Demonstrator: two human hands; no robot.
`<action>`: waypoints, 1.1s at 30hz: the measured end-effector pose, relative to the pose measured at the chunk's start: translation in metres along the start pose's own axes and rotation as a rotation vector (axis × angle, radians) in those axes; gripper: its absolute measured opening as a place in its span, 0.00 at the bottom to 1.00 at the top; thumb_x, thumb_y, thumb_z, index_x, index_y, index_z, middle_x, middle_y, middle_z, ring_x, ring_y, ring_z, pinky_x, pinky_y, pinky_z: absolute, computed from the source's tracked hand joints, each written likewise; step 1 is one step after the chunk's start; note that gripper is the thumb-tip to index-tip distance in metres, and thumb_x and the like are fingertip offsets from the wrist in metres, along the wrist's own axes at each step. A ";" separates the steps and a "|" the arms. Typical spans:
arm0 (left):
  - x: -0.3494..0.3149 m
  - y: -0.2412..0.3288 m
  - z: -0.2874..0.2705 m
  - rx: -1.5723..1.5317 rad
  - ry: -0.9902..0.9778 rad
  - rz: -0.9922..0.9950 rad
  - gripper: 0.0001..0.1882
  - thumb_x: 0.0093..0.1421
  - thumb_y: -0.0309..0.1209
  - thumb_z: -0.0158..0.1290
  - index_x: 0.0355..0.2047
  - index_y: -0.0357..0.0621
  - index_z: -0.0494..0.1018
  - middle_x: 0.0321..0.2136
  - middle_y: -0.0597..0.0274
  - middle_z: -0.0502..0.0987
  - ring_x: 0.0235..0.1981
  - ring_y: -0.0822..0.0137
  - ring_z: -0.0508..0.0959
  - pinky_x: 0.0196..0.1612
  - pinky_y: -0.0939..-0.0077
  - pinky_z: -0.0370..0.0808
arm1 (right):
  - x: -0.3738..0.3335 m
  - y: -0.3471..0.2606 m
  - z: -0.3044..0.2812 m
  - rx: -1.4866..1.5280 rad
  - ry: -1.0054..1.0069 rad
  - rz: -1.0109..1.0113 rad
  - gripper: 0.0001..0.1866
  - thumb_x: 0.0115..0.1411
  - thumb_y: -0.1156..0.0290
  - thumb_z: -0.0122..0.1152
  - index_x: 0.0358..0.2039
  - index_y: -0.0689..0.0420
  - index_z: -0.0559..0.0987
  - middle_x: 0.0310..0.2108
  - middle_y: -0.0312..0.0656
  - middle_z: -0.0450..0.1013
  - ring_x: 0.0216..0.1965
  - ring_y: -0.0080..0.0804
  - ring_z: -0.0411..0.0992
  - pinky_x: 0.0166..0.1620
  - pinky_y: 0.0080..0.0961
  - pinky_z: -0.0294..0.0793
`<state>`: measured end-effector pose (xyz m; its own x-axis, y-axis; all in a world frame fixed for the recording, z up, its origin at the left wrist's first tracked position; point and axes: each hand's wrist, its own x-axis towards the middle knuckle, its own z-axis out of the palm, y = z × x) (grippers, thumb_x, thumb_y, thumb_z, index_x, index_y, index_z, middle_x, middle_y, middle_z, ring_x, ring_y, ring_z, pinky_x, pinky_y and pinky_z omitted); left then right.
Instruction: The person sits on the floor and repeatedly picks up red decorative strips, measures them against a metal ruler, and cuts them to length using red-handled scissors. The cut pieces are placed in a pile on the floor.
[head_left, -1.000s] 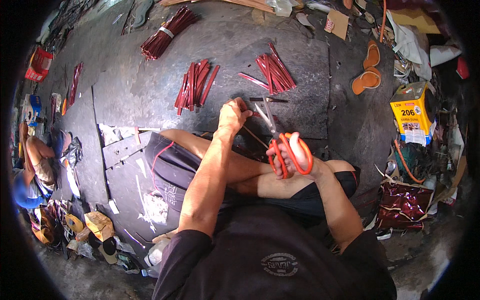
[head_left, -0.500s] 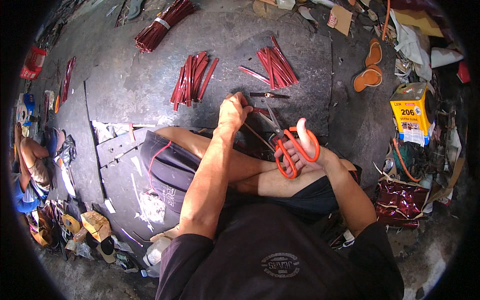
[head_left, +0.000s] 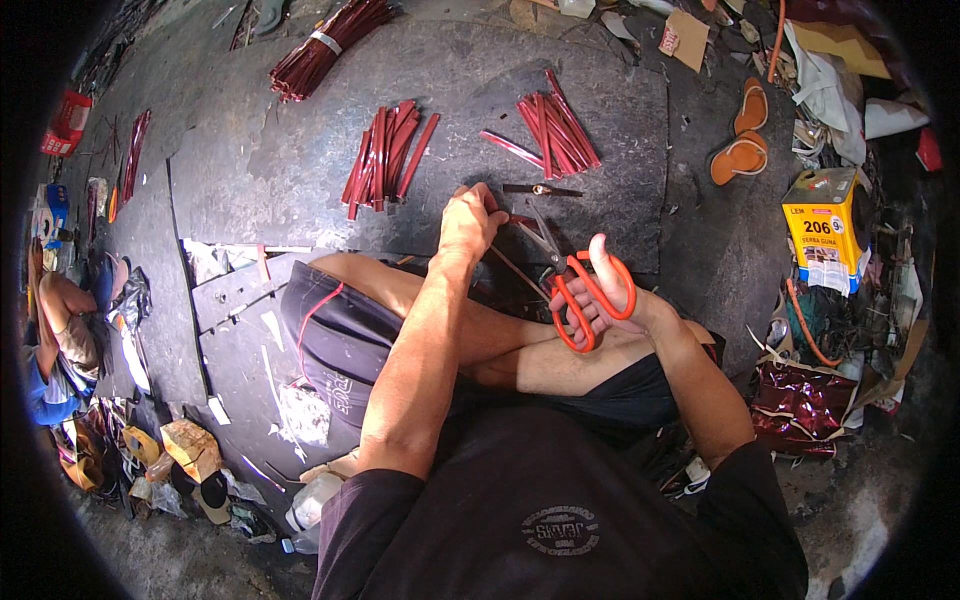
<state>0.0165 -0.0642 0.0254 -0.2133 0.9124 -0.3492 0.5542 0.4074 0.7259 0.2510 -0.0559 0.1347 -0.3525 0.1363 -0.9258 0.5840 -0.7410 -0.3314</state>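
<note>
Right hand (head_left: 610,295) gripped through the orange handles of scissors (head_left: 570,275), blades open just beside left hand (head_left: 470,220). Left hand pinched on a thin strip (head_left: 515,268) above the knees. Yellow box (head_left: 825,230) at right, near sandals (head_left: 740,140). Red strip piles (head_left: 385,155) beyond on the dark floor (head_left: 260,170).

The person wears a dark short-sleeved shirt (head_left: 560,510) with a round pale chest emblem, dark shorts (head_left: 340,340) with a red drawstring; forearms bare.
</note>
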 end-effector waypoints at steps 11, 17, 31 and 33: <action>-0.001 0.001 -0.001 0.008 -0.014 -0.009 0.16 0.50 0.36 0.65 0.35 0.42 0.76 0.39 0.47 0.77 0.44 0.48 0.77 0.50 0.59 0.72 | 0.004 0.003 -0.001 0.009 0.024 0.014 0.66 0.43 0.12 0.18 0.41 0.70 0.76 0.24 0.47 0.71 0.24 0.39 0.75 0.31 0.35 0.77; 0.002 -0.005 0.006 0.004 0.009 0.014 0.16 0.49 0.36 0.65 0.35 0.43 0.76 0.38 0.48 0.78 0.44 0.48 0.77 0.50 0.59 0.73 | 0.003 -0.006 0.002 0.078 0.041 0.089 0.67 0.41 0.11 0.18 0.42 0.70 0.75 0.26 0.47 0.71 0.25 0.37 0.74 0.34 0.35 0.76; -0.070 0.026 0.015 -0.354 -0.174 -0.121 0.25 0.63 0.50 0.50 0.46 0.39 0.70 0.43 0.51 0.72 0.48 0.50 0.72 0.50 0.52 0.70 | 0.002 -0.040 -0.007 0.029 -0.118 0.188 0.74 0.34 0.08 0.17 0.48 0.73 0.70 0.35 0.53 0.71 0.35 0.46 0.74 0.45 0.42 0.76; -0.090 0.023 0.035 -1.015 -0.584 -0.399 0.34 0.66 0.58 0.41 0.55 0.39 0.66 0.50 0.52 0.70 0.53 0.53 0.70 0.50 0.50 0.71 | 0.004 -0.040 -0.010 0.015 -0.166 0.160 0.69 0.39 0.11 0.20 0.48 0.71 0.71 0.35 0.51 0.72 0.36 0.44 0.75 0.46 0.43 0.76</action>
<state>0.0770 -0.1387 0.0526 0.3109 0.6699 -0.6742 -0.3976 0.7360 0.5479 0.2340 -0.0191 0.1427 -0.3724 -0.0934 -0.9234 0.6322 -0.7540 -0.1786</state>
